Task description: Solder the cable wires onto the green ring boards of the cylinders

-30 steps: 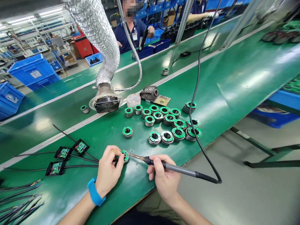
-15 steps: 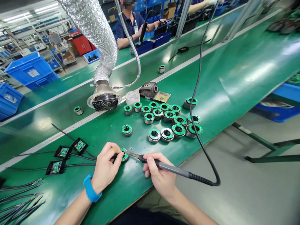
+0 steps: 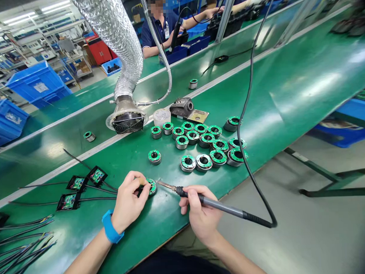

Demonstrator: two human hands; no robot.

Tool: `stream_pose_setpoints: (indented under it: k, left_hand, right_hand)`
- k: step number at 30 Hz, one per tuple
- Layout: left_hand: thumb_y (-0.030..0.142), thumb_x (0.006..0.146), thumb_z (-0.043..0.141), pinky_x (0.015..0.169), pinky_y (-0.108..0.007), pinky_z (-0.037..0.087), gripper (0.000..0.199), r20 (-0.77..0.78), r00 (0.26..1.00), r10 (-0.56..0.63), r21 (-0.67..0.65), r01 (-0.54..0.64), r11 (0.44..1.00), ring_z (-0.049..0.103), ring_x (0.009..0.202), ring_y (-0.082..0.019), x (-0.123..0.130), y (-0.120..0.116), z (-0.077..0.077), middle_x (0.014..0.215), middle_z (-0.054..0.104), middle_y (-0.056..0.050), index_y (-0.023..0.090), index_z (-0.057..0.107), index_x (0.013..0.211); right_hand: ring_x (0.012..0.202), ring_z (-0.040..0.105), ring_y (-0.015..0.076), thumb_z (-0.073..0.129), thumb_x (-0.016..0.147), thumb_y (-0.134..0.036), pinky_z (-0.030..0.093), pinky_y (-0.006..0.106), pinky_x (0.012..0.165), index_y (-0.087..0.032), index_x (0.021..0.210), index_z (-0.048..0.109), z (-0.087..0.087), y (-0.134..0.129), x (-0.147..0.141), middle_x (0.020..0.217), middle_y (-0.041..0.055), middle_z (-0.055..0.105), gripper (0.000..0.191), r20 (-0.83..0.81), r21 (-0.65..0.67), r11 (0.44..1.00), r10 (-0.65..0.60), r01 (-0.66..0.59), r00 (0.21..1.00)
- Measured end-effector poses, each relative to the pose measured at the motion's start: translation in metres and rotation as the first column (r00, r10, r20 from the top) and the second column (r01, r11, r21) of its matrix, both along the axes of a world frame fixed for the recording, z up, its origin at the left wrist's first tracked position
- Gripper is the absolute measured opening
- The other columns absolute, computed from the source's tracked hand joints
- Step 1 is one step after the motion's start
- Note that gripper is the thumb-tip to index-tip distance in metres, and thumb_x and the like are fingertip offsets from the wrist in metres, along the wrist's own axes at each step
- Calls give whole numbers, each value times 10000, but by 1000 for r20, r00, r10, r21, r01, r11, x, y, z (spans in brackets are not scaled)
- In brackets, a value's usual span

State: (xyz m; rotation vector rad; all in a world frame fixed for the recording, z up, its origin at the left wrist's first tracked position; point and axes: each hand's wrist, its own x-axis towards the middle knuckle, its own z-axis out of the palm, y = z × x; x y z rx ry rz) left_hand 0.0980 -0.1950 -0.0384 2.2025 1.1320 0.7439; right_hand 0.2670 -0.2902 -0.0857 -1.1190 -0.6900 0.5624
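Note:
My right hand is closed around the grey and black handle of a soldering iron. Its metal tip points left, a little apart from a motor stator ring topped with a green circuit board. My left hand pinches a black cable at the left side of that ring; the fingers hide the cable's end and part of the ring. Black cables lead left from this hand to small black housings with green boards. More stator rings stand in a group beyond my hands.
A fume extraction hose hangs over the bench. Behind the rings are a soldering iron stand and a round white tub. Loose cables lie at left. The iron's cord loops at right. A co-worker sits opposite.
The soldering iron in my right hand has moved right, its tip drawing away from the stator ring. My left hand stays in place. The co-worker's arm has reached outward.

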Motion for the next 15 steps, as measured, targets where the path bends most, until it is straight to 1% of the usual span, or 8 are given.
stream_pose_setpoints:
  k: [3,7,10,15]
  left_hand:
    - [228,968,636,568,-228,419,162,4,1000,14,-3,-14,1000,593,766,-126,1,0,0,980,640,-48,192,687,818]
    - [217,934,664,528,-221,388,161,48,998,34,-20,-34,999,582,703,-107,2,-1,0,970,669,-45,188,695,780]
    - [213,910,681,517,-217,380,160,74,995,65,-71,-60,996,584,680,-101,1,-3,1,969,691,-46,186,707,755]
    - [206,872,693,541,-220,410,178,104,988,115,-177,-96,980,588,670,-101,1,-6,3,960,699,-52,173,689,697]
  right_hand:
    - [361,583,89,614,1024,-338,477,166,367,-195,888,685,0,0,0,563,-52,646,210,-16,2,1000,6,-6,1000]
    - [354,578,86,617,1024,-334,471,159,364,-198,885,687,-1,0,1,551,-57,640,206,-25,0,1000,23,-23,999]
    - [359,578,82,623,1021,-331,472,156,368,-201,886,693,-2,0,2,565,-55,645,200,-15,-3,998,59,-59,998]
    - [370,585,79,624,1021,-331,473,148,378,-202,892,703,-3,0,2,567,-51,646,199,7,-16,992,126,-126,992]
